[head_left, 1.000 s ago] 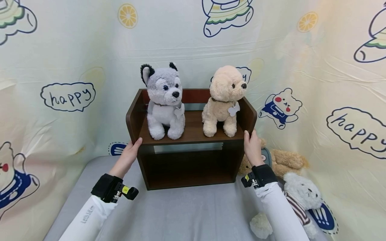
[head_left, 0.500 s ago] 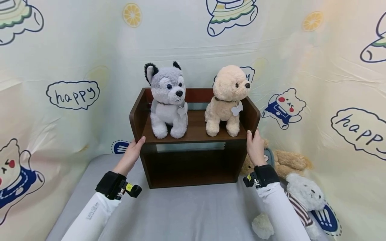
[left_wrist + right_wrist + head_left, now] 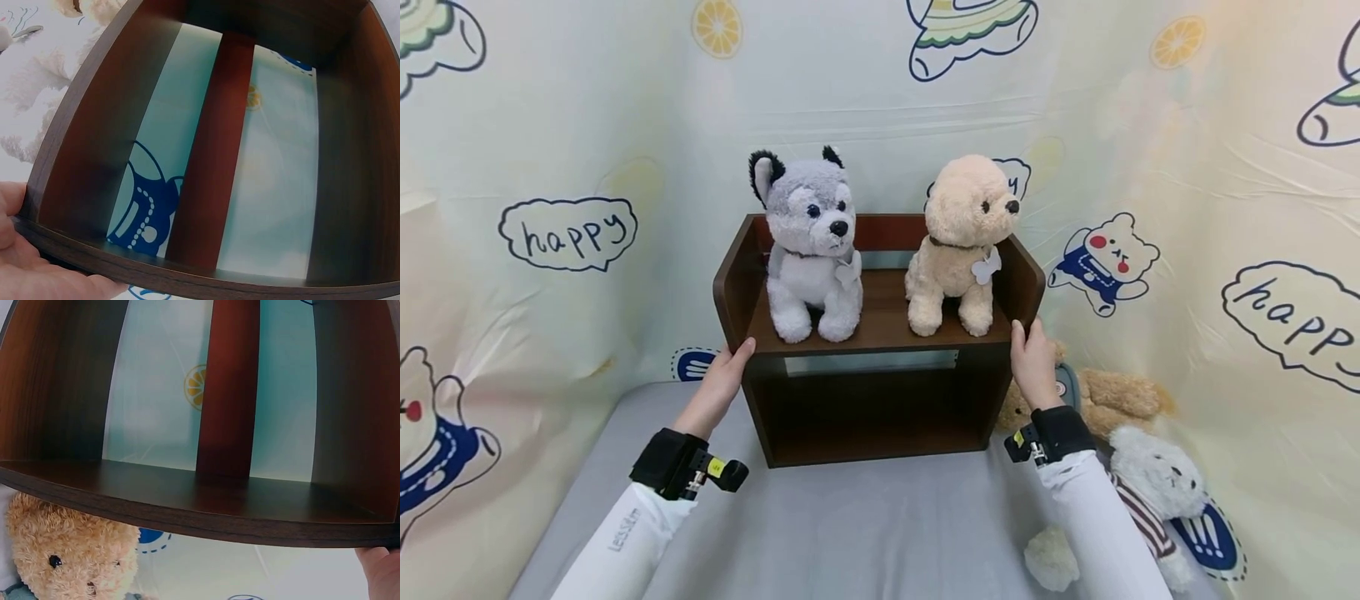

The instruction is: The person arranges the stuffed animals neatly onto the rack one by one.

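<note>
A dark brown wooden shelf (image 3: 880, 337) with two levels stands upright on the grey surface. My left hand (image 3: 718, 387) grips its left side panel at the height of the middle board, thumb toward the front edge; in the left wrist view that hand (image 3: 44, 269) wraps the panel's corner. On the opposite side panel my right hand (image 3: 1034, 367) holds at about the same height, and only part of it shows in the right wrist view. Two plush dogs sit on the upper board: a grey-and-white husky (image 3: 812, 250) at left, a cream puppy (image 3: 962, 250) with a bone-shaped tag at right.
Right of the shelf lies a tan teddy bear (image 3: 1116, 400), partly behind my right hand. Nearer, a white plush toy (image 3: 1157, 475) in a striped top lies beside my right sleeve. A patterned curtain (image 3: 880, 108) hangs behind and along both sides.
</note>
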A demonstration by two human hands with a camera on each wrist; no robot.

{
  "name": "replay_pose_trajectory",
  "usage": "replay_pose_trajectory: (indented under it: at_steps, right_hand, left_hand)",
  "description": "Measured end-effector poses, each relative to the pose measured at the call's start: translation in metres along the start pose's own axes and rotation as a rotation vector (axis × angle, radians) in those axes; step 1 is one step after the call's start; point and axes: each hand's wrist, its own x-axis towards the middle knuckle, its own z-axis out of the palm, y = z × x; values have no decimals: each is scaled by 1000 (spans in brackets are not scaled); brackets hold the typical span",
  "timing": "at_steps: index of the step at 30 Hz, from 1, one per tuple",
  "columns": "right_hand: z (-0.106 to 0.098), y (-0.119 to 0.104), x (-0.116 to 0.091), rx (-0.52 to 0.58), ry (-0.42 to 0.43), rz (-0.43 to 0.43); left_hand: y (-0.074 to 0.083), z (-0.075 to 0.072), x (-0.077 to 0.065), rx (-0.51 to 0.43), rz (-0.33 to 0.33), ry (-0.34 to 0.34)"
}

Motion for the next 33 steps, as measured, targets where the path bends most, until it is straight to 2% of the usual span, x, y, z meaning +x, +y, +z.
replay_pose_trajectory:
  at_steps: [10,33]
  right_hand:
    - [0,0,-2,14,9,-17]
    - [0,0,-1,27,14,-25]
  left_hand:
    - [-4,1,-1,8,-25,12]
    - [-3,2,0,12,26,26]
